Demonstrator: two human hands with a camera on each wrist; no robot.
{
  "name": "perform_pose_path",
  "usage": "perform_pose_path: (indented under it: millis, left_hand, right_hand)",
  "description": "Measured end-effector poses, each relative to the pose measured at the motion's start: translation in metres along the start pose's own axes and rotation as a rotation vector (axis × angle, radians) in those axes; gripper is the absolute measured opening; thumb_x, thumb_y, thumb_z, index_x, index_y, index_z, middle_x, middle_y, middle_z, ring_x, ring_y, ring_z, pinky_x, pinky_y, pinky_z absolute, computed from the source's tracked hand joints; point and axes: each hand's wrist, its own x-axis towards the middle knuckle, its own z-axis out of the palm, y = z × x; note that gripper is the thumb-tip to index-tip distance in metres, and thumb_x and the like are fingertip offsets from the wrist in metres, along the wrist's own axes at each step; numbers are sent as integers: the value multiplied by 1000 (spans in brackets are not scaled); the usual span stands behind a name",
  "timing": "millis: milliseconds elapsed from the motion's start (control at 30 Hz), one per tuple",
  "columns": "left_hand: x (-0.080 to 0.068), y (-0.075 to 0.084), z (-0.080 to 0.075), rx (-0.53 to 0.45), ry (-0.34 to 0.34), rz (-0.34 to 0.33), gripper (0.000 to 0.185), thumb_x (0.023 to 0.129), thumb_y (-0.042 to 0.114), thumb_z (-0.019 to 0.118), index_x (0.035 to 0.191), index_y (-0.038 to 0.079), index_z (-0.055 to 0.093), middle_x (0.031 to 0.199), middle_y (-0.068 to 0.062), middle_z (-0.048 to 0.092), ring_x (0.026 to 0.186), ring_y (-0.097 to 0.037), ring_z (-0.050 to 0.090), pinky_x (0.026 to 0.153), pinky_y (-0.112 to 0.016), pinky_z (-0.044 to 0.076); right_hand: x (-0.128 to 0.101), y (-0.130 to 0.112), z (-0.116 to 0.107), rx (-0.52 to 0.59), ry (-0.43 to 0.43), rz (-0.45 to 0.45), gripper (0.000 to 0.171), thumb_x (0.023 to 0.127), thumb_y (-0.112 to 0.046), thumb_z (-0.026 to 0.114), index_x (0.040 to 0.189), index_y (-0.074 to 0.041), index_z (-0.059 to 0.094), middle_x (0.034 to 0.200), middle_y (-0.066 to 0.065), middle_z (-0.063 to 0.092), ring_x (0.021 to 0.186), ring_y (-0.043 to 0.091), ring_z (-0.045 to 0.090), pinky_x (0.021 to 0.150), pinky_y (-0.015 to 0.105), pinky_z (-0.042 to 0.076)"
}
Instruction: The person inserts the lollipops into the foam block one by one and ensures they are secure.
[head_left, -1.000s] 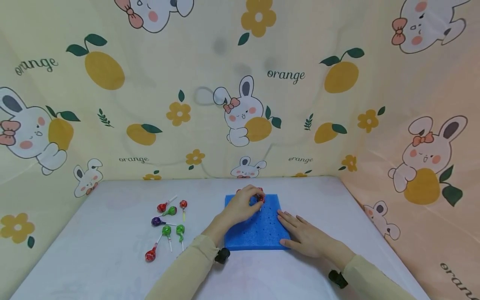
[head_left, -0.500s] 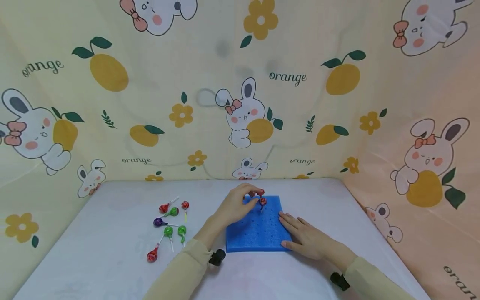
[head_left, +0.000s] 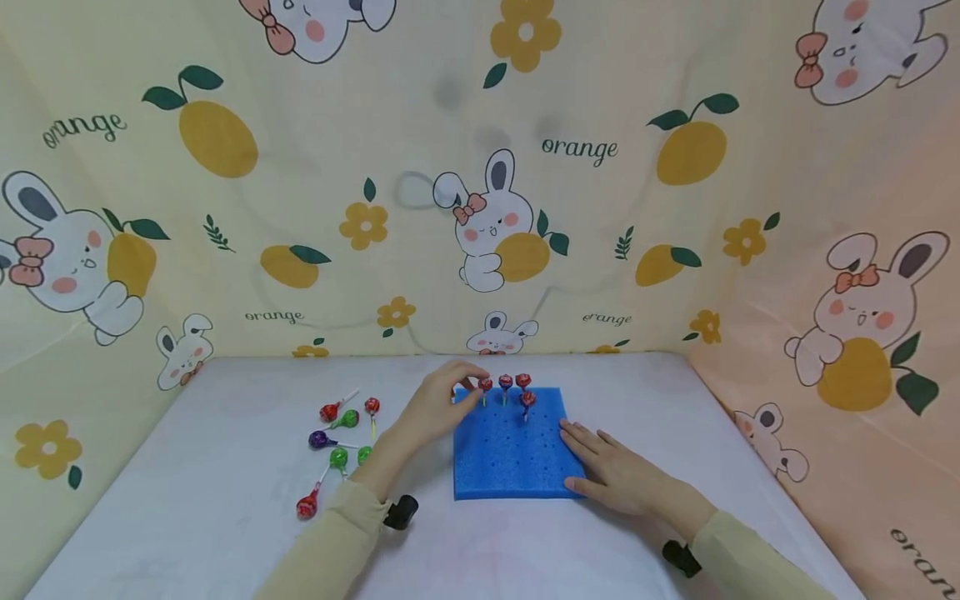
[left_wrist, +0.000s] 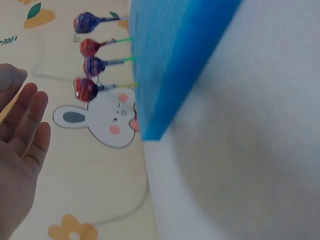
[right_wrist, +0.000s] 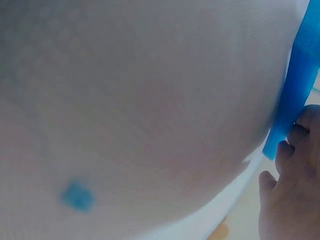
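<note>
Head view — a blue foam block (head_left: 510, 446) with rows of holes lies on the white table (head_left: 187, 500). Four red lollipops (head_left: 506, 382) stand upright in the block: three in its far row, one just behind them toward the person. The left hand (head_left: 438, 404) hovers at the block's far left corner with fingers relaxed and nothing in them, fingertips just beside the leftmost standing lollipop. The right hand (head_left: 611, 471) lies flat, fingers straight, pressing on the block's right edge. To the left of the block, well apart from it, loose lollipops (head_left: 337, 442) lie on the table — red, green, one purple.

Left wrist view — the standing lollipops (left_wrist: 90, 67) show side-on, sticks seated in the foam block (left_wrist: 170, 60). The left hand (left_wrist: 20, 145) is open, palm empty, clear of them.

Right wrist view — the right hand (right_wrist: 292, 195) shows its fingers resting against the foam block's (right_wrist: 300, 75) edge; little else is readable.

Risks, as judgement: the left fingertips sit so near the leftmost standing lollipop that a sideways brush could tilt it or pull it out of its hole. The foam looks light; if the right hand lifts, the block may slide or tip under a push. A stick entered at an angle could tear the foam rather than seat.
</note>
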Motion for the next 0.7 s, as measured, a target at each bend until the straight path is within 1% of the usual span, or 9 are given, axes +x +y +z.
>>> perform_pose_path:
  millis: [67,200,333,433,600,700]
  left_hand:
    - [-2,-3,-5,25,6,2,27,100,10,70,127,11,69,126,-3,68,105,-19,66,90,-42,58]
    - [-6,-10,-15,59,5,-12,28,100,11,70,128,12,69,127,-1,67,104,-18,65,88,-41,58]
    - [-10,-18,-26,99,6,-4,27,99,9,70,126,11,70,126,-2,68,102,-18,66,85,-39,57]
    - [-14,-25,-36,117,-4,-15,27,98,8,71,125,10,71,125,-4,68,101,-19,66,84,-38,56]
    - [-22,-39,-52,139,-31,-57,27,99,7,70,125,10,70,126,-5,67,102,-21,66,87,-43,57]
    - [-26,-48,-61,156,-48,-59,27,98,6,70,125,9,70,126,-6,67,102,-22,66,90,-44,57]
  right_hand:
    - [0,-1,-1,5,-4,6,91,101,-72,42,166,-10,23,174,8,16,158,34,18,125,61,18]
    - [0,-1,-1,10,-7,13,92,100,-72,42,166,-10,23,174,7,16,158,34,18,125,61,18]
    - [0,-2,-1,7,-4,7,91,101,-71,43,166,-10,24,173,8,16,158,34,18,125,61,18]
    - [0,-2,-2,6,-1,1,91,101,-70,43,165,-9,24,173,8,17,158,34,19,125,61,18]
    - [-1,-3,-1,3,3,-6,90,101,-69,44,165,-9,24,173,8,17,158,34,19,125,61,19]
    - [-1,-3,-2,4,2,0,90,101,-70,44,166,-10,24,173,8,17,158,33,19,125,61,19]
